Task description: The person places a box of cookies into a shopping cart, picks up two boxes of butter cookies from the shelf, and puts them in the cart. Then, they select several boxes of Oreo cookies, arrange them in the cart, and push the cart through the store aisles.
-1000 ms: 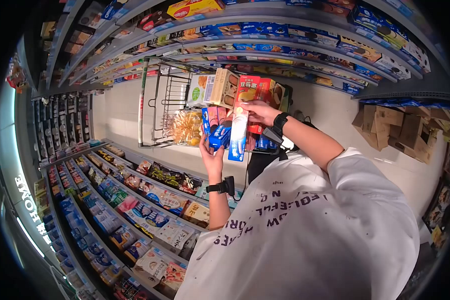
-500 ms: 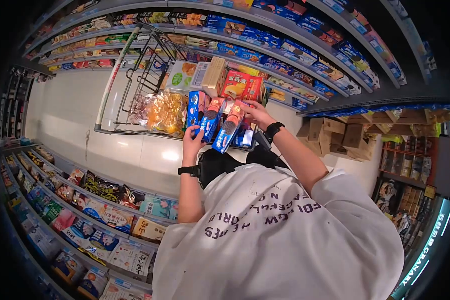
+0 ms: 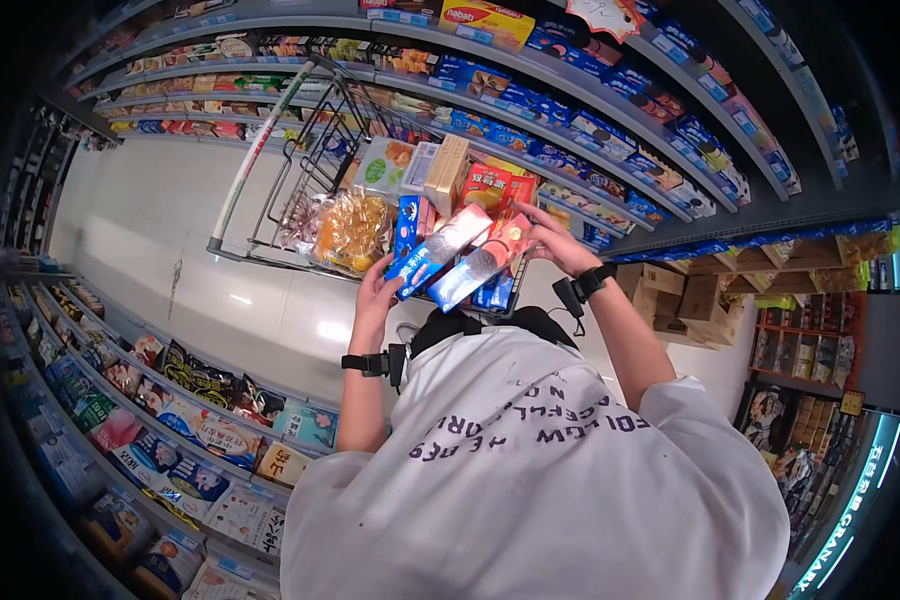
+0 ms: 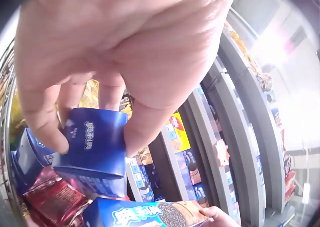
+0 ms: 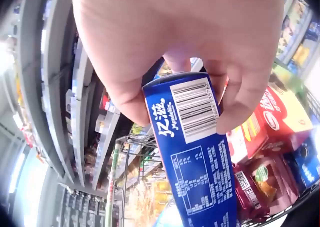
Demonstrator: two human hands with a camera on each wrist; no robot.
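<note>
While standing over the cart (image 3: 270, 215), left hand (image 3: 375, 295) pinching one blue box's (image 3: 438, 250) lower end, right hand (image 3: 555, 243) gripping another box's (image 3: 485, 263) top end.

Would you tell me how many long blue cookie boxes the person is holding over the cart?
2: one in the left hand, cookie box; one in the right hand, second box. More may lie hidden in the cart.

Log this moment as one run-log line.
left hand: holds long blue cookie box | right hand: holds second long blue cookie box | both boxes over the wire shopping cart
</note>
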